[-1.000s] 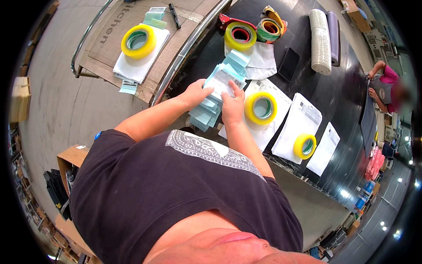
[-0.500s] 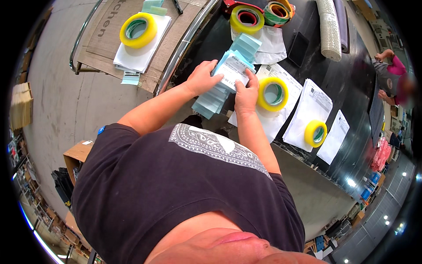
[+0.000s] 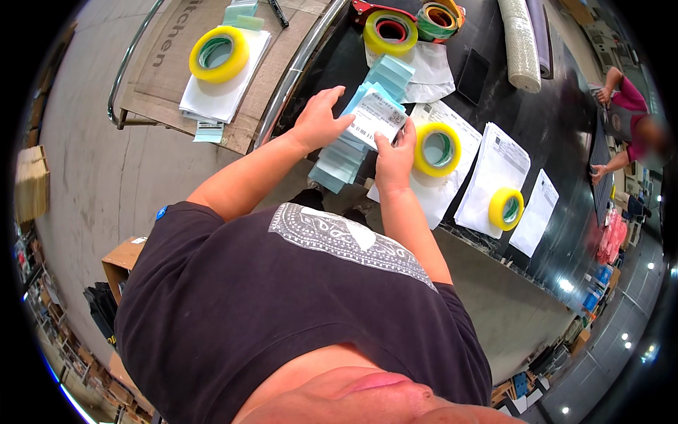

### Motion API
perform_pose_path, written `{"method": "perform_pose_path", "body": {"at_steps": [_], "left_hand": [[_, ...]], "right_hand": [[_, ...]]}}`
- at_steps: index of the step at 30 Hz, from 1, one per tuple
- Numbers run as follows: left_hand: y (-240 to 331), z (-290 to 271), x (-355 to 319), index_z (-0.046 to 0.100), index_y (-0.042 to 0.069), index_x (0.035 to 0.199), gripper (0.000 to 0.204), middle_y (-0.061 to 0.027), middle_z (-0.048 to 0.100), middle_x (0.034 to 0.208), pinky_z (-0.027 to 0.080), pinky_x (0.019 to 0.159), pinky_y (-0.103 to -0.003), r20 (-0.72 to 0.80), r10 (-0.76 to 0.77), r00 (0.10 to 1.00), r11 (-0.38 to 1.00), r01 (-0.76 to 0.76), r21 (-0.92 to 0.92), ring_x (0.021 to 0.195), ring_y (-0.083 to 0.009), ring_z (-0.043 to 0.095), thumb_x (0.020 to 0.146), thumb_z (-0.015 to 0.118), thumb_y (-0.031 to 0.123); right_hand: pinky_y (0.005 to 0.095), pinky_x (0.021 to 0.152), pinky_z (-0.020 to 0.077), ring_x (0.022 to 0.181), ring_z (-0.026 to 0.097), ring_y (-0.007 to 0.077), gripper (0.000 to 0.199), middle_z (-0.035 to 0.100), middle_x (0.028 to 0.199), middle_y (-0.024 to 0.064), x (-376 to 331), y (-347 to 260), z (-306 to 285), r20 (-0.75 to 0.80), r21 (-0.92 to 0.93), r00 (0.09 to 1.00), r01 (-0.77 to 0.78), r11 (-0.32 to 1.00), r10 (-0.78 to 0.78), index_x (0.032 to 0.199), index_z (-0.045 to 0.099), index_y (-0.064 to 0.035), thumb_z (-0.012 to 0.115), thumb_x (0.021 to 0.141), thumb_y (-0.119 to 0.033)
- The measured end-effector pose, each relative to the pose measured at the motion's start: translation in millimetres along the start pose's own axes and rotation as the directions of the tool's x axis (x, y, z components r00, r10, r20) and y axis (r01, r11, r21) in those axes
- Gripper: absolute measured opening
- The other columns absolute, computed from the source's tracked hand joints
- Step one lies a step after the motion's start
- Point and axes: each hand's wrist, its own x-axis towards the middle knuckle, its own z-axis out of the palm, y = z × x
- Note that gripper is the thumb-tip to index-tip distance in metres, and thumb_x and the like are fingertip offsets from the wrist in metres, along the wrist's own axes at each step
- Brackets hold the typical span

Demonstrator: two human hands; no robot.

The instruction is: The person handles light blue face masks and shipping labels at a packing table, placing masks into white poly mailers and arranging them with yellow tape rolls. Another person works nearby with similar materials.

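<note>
white shipping label going onto the pale blue envelope stack — mid-run, no count possible

the white shipping label (image 3: 376,117) is sitting on top of the fanned stack of pale blue envelopes (image 3: 346,152), at the near edge of the black worktable (image 3: 508,120), right in front of the person. the left hand (image 3: 319,120) is lying over the left side of the stack, fingers spread and half open, thumb touching the label's left edge. the right hand (image 3: 395,157) is pinching the label's lower right corner between thumb and fingers.

judging progress: the label is looking flat but both hands are on it, so this piece isn't finished. the envelopes beneath are showing plain blue edges only; i cannot tell whether any carry labels already. a second small pile of blue envelopes (image 3: 390,73) is lying just beyond, toward the far side of the table.

what's around: a yellow tape roll (image 3: 437,149) is resting on a sheet stack just beside the right hand, another yellow roll (image 3: 506,208) is weighing down more printed sheets (image 3: 496,173) further right. those papers are looking untouched, so plenty seems left. another roll (image 3: 218,54) is sitting on papers on the cardboard-topped cart (image 3: 152,85) to the left. a co-worker's arm (image 3: 613,81) is working at the far end, well apart.
</note>
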Motion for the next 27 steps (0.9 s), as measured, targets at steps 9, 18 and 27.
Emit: {"method": "perform_pose_path", "body": {"at_steps": [9, 18, 27], "left_hand": [[26, -8, -15, 0.054, 0.001, 0.124, 0.045, -0.0125, 0.064, 0.108, 0.045, 0.091, -0.038, 0.131, 0.22, 0.967, 0.968, -0.233, 0.09, 0.105, -0.0294, 0.056, 0.082, 0.066, 0.011], [19, -7, -19, 0.059, 0.002, 0.118, 0.035, -0.018, 0.064, 0.106, 0.046, 0.09, -0.041, 0.094, 0.129, 0.987, 0.973, -0.108, -0.205, 0.103, -0.034, 0.058, 0.083, 0.061, 0.008], [22, -25, -20, 0.06, 0.004, 0.112, 0.03, -0.0125, 0.064, 0.102, 0.046, 0.088, -0.037, 0.124, 0.196, 0.973, 0.979, -0.201, 0.033, 0.1, -0.0291, 0.057, 0.083, 0.063, 0.008]], "right_hand": [[0.0313, 0.085, 0.0475, 0.105, 0.057, 0.018, 0.053, 0.055, 0.121, 0.0113, -8, 3, -17, -0.017, 0.094, 0.964, -0.262, 0.96, 0.265, 0.134, 0.039, 0.0004, 0.063, 0.088, -0.012], [0.0411, 0.084, 0.0516, 0.099, 0.061, 0.0216, 0.022, 0.062, 0.106, 0.0048, -10, 17, -42, -0.073, 0.328, 0.874, -0.435, 0.839, 0.481, 0.113, 0.053, -0.0053, 0.057, 0.094, -0.016], [0.0346, 0.079, 0.0488, 0.098, 0.061, 0.019, 0.029, 0.058, 0.122, 0.0067, -37, 10, -71, 0.095, 0.572, 0.898, -0.402, 0.714, 0.43, 0.126, 0.045, -0.01, 0.047, 0.097, -0.014]]}}
